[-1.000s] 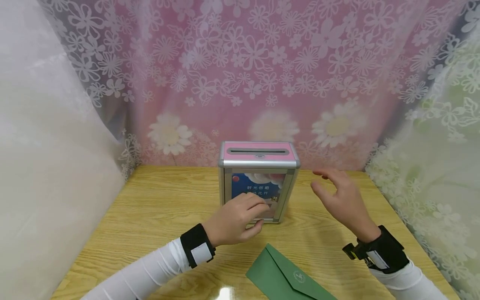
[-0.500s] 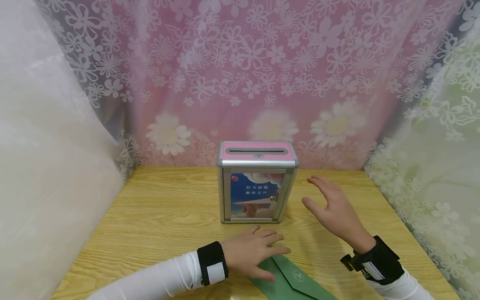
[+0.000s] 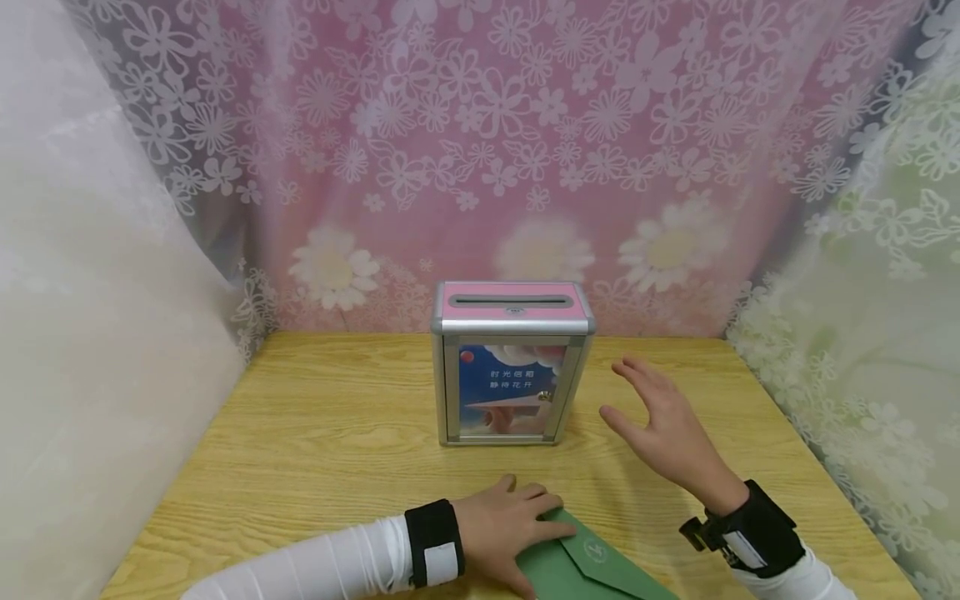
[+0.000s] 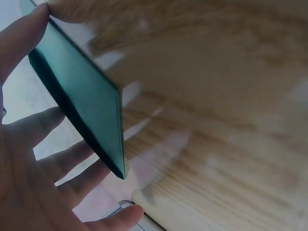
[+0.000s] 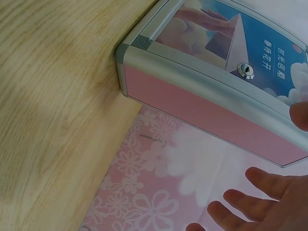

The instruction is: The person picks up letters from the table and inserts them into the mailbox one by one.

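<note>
A green envelope point(image 3: 621, 579) with a pale emblem on its flap lies at the front of the table. My left hand point(image 3: 504, 530) is spread over its left end, the fingers reaching across it. In the left wrist view the thumb point(image 4: 41, 14) overlaps one long edge, while the other fingertips meet the opposite edge. Behind it stands a pink and silver slotted letter box point(image 3: 517, 309), its front showing a blue picture and a small keyed lock point(image 5: 245, 70). My right hand point(image 3: 671, 429) hovers right of the box, fingers apart and nothing in them.
The yellow wood-grain table point(image 3: 322, 417) runs back to a pink floral curtain point(image 3: 450, 125). Pale cloth point(image 3: 97, 333) hangs along the left side and a green-white patterned cloth point(image 3: 885, 350) along the right.
My left hand has come down from in front of the letter box to the envelope, towards me and slightly right. My right hand has drifted slightly left and nearer me, its fingers spreading.
</note>
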